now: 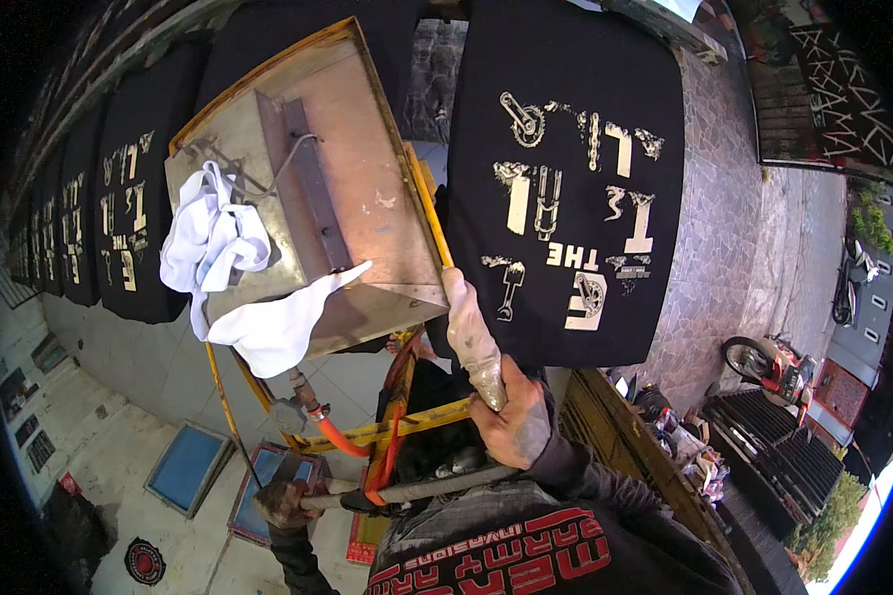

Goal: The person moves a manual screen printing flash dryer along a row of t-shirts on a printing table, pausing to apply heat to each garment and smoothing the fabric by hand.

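Note:
My right hand (516,421) is closed round the lower end of a wrapped handle (474,342), which runs up to the corner of a metal hood (372,203) with yellow edges. At lower left, my left hand (286,504) grips the end of a grey bar (437,488) that crosses in front of my body. Two white cloths lie on the hood: a crumpled one (213,233) and a flatter one (278,322) hanging over its near edge. A dark metal bracket (308,183) is fixed on top. Below the hood are a yellow frame (427,421) and an orange hose (339,436).
A printed black T-shirt (575,228) lies flat to the right of the hood. More black shirts (124,218) line up at the left. Blue-meshed frames (189,466) rest on the floor at lower left. A motorcycle (769,367) stands far right.

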Tool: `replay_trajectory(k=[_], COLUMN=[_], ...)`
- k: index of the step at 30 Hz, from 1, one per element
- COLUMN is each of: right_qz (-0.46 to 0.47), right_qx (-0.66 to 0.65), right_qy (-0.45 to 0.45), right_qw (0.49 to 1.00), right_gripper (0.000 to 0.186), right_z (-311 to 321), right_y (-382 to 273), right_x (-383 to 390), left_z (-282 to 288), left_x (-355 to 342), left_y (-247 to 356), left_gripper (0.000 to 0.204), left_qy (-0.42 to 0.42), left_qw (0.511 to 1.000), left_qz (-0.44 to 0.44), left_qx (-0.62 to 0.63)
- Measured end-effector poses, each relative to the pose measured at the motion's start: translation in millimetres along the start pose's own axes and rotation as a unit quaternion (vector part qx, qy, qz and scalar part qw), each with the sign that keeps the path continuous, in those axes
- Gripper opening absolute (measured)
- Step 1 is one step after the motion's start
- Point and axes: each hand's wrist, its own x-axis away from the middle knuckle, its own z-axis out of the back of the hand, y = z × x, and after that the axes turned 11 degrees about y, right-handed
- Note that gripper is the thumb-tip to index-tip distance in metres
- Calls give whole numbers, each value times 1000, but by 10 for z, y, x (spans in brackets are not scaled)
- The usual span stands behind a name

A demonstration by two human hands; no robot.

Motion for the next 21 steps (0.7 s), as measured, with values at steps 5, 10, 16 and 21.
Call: replay_trajectory(k=[5,10,16,21], right_qz=[24,-14,-5,45], right_qx=[2,-53,-7,-7], right_qy=[-9,-37,-30,-16], right_qw=[1000,998,1000,999], right_gripper=[23,26,24,25], right_z=[155,196,258,262], right_y=[-23,13,-125,-131], right_x=[-163,-230,-378,-483], left_z=[-68,-119,-209,-147], left_x=[-47,721,19,80], left_y=[163,103,342,286], left_gripper=[65,47,35,39], left_qy=[-7,-41,-10,-57], left_qw=[1000,988,990,989], left_qz=[16,141,137,137], left_qx=[-20,-36,-15,-5])
